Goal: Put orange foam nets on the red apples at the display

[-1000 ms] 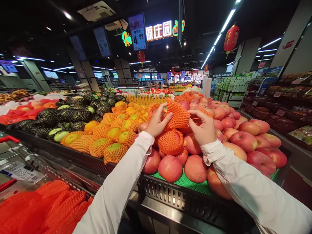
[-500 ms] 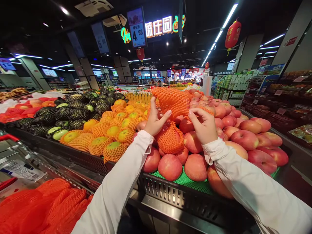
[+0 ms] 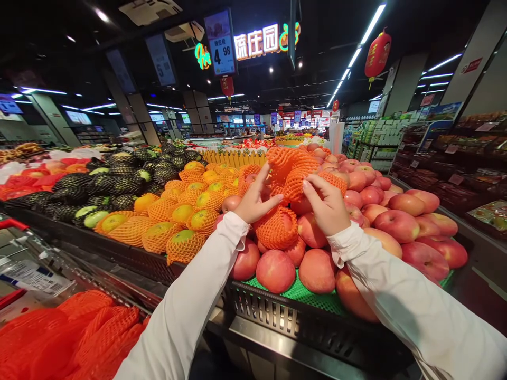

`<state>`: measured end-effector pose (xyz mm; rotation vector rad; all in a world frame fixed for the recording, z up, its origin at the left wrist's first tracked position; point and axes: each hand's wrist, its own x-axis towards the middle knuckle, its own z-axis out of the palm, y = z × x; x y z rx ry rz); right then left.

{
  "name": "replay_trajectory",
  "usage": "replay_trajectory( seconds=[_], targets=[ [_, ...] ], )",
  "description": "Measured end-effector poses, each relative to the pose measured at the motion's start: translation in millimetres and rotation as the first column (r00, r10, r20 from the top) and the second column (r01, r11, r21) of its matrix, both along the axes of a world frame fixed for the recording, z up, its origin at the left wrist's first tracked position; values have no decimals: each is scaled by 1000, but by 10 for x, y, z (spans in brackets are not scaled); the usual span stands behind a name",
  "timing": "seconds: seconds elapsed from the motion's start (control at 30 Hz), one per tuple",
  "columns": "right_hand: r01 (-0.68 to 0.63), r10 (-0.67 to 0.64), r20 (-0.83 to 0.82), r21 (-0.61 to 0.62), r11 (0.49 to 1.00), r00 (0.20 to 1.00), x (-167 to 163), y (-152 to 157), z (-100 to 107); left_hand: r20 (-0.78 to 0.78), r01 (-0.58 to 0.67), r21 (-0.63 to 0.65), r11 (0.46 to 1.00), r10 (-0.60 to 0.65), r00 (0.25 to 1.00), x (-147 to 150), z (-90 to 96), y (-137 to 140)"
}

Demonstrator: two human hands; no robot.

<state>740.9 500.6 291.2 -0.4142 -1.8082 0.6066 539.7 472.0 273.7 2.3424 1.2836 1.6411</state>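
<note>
An orange foam net sleeve [image 3: 295,166] is raised over the apples, its mouth spread toward the left. My left hand [image 3: 255,200] is at that mouth, index finger up along the rim and thumb stretched to the right; its other fingers are partly hidden. On the sleeve's right side, my right hand [image 3: 325,203] pinches the net between thumb and fingers. Just below both hands, an apple in an orange foam net [image 3: 276,228] rests among bare red apples [image 3: 276,271].
A black crate [image 3: 273,311] with green lining holds the apples. Netted oranges [image 3: 186,237] and dark-netted green melons [image 3: 119,182] lie to the left. At lower left, a shopping cart [image 3: 47,253] stands beside a heap of red netting [image 3: 75,338]. Shelves [image 3: 467,158] line the right.
The sleeve has sagged and its mouth has opened toward my left hand. My right hand has shifted slightly inward, its fingers further onto the net. The netted apple has stayed put.
</note>
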Motion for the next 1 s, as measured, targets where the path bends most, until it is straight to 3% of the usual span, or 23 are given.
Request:
replay_trajectory(
  seconds=[0.2, 0.3, 0.47, 0.63, 0.7, 0.87, 1.0],
  targets=[
    [-188, 167, -119, -187, 964, 979, -43, 35, -16, 71, -8, -53, 999, 12, 997, 17, 12, 11],
    [-183, 154, -141, -224, 957, 978, -48, 20, -3, 87, -43, -80, 996, 50, 995, 31, 25, -8],
    [-97, 89, -77, -107, 989, 993, -4, 6, 15, -18, -64, -161, 985, 62, 998, 77, 67, -68],
    [-83, 84, 42, -18, 996, 996, -14, 1, -5, -2, -6, -210, 978, 6, 1000, 122, 106, -95],
    [-65, 70, 116, -45, 997, 991, -30, -12, -25, -15, 26, -195, 981, -29, 999, 121, 127, -91],
    [-95, 166, 222, -299, 949, 961, -1, -67, -39, 8, -35, -4, 999, 35, 999, 86, 157, -52],
    [-285, 333, 162, -263, 922, 929, 50, -123, -7, 29, -48, 7, 999, 48, 998, 49, 111, -5]
  ],
)
